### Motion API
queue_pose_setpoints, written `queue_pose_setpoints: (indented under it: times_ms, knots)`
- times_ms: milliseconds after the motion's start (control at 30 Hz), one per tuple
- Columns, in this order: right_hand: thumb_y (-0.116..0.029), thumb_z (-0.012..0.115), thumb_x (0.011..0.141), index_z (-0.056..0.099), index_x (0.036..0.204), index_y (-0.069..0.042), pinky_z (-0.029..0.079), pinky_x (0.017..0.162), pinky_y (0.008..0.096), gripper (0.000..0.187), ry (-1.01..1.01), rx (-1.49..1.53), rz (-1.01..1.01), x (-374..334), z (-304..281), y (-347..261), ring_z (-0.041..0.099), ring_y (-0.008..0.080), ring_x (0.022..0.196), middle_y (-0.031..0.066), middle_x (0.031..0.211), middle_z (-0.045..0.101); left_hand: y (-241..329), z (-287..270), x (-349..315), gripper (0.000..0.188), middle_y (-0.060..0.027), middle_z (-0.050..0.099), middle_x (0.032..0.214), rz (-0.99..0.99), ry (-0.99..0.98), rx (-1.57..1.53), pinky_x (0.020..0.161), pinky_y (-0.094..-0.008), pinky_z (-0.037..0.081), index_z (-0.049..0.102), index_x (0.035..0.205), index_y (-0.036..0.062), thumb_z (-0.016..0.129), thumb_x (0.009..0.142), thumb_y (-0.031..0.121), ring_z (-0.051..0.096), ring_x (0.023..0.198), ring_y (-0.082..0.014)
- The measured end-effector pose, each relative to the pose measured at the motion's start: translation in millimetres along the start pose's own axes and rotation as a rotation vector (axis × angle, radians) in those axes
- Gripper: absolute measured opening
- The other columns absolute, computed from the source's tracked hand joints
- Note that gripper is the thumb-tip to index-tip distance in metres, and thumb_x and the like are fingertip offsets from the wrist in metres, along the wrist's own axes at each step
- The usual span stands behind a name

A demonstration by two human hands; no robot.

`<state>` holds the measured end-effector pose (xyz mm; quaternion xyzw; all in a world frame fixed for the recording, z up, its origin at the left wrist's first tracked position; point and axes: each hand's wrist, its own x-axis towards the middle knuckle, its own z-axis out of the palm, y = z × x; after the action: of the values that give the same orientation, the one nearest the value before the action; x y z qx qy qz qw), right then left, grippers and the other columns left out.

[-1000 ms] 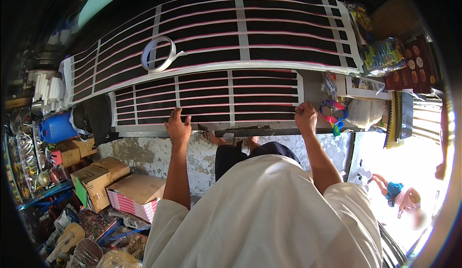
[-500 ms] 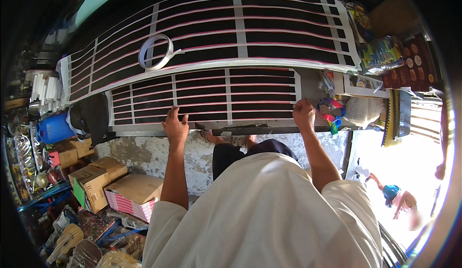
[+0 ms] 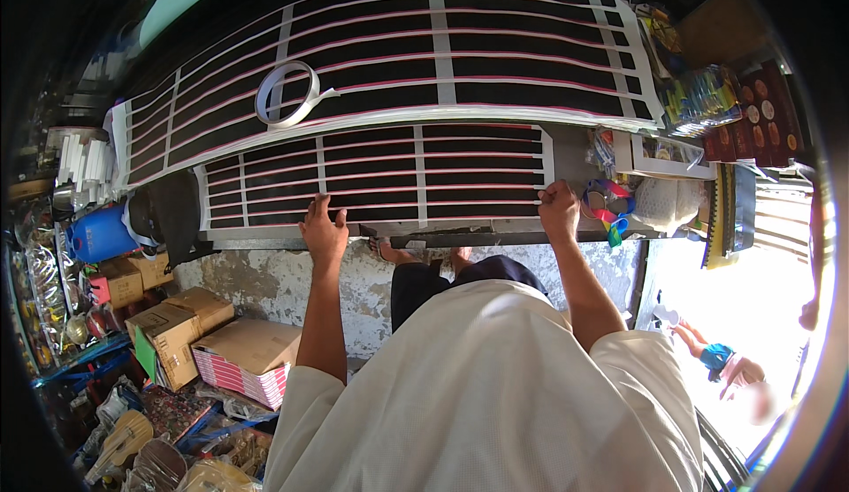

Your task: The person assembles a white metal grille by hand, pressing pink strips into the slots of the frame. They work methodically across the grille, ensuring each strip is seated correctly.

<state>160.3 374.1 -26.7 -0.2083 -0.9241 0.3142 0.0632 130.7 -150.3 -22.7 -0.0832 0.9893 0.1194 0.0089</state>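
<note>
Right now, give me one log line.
left hand: spread, at front striped sheet near edge; right hand: curled, at its right end; tape roll: on rear striped sheet

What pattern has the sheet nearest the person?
The sheet: black, with white-and-red stripes and pale crossbands; best in the head view.

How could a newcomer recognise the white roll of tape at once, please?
Find the larger, farther black sheet with pale lines. On its left half, beyond the person's left hand, sits the white roll of tape. It is the only ring on that sheet, its loose end pointing right.
</note>
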Motion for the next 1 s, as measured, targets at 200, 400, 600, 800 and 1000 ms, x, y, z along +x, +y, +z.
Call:
queue_pose_setpoints:
  times_ms: [200, 400, 600, 800, 1000]
  knots:
    - [-0.001, 0.079, 0.093, 0.069, 0.104, -0.004, 0.057, 0.086, 0.0538, 0.015, 0.170, 0.037, -0.162, -4, -4, -19, 0.071, 0.0424, 0.103, 0.0197, 0.105, 0.071, 27, -4, -12, 0.048, -0.0186, 0.065, 0.154, 0.115, 0.220, -0.040, 0.113, -0.0648, 0.050, 0.066, 0.144, 0.0077, 0.081, 0.100, 0.021, 0.064, 0.137, -0.0441]
    - [0.002, 0.076, 0.092, 0.074, 0.109, -0.005, 0.058, 0.096, 0.0524, 0.019, -0.174, 0.280, -0.530, -26, 38, -93, 0.070, 0.0415, 0.104, 0.0171, 0.104, 0.071, 101, 6, -37, 0.027, -0.0153, 0.072, 0.126, 0.391, 0.249, -0.364, 0.102, -0.0536, 0.057, 0.078, 0.125, 0.0064, 0.079, 0.098, 0.008, 0.067, 0.118, -0.0412]
    - [-0.001, 0.079, 0.090, 0.076, 0.114, -0.009, 0.056, 0.099, 0.0518, 0.025, -0.288, 0.286, -0.640, -36, 83, -150, 0.067, 0.0382, 0.113, 0.0127, 0.115, 0.066, 139, 17, -28, 0.030, -0.0108, 0.069, 0.121, 0.448, 0.160, -0.414, 0.098, -0.0531, 0.057, 0.077, 0.124, 0.0098, 0.083, 0.095, 0.009, 0.067, 0.112, -0.0375]
    - [-0.004, 0.080, 0.090, 0.077, 0.117, -0.013, 0.053, 0.102, 0.0546, 0.029, -0.335, 0.132, -0.597, -36, 100, -153, 0.062, 0.0382, 0.120, 0.0114, 0.121, 0.062, 143, 22, -23, 0.028, -0.0110, 0.070, 0.115, 0.434, 0.174, -0.391, 0.088, -0.0520, 0.057, 0.081, 0.119, 0.0094, 0.085, 0.092, 0.007, 0.068, 0.106, -0.0373]
    - [-0.003, 0.079, 0.090, 0.077, 0.116, -0.014, 0.052, 0.103, 0.0550, 0.029, -0.356, 0.105, -0.584, -36, 103, -152, 0.061, 0.0376, 0.123, 0.0114, 0.124, 0.061, 144, 23, -22, 0.028, -0.0100, 0.069, 0.114, 0.401, 0.170, -0.386, 0.087, -0.0520, 0.057, 0.081, 0.116, 0.0113, 0.087, 0.089, 0.006, 0.068, 0.103, -0.0370]
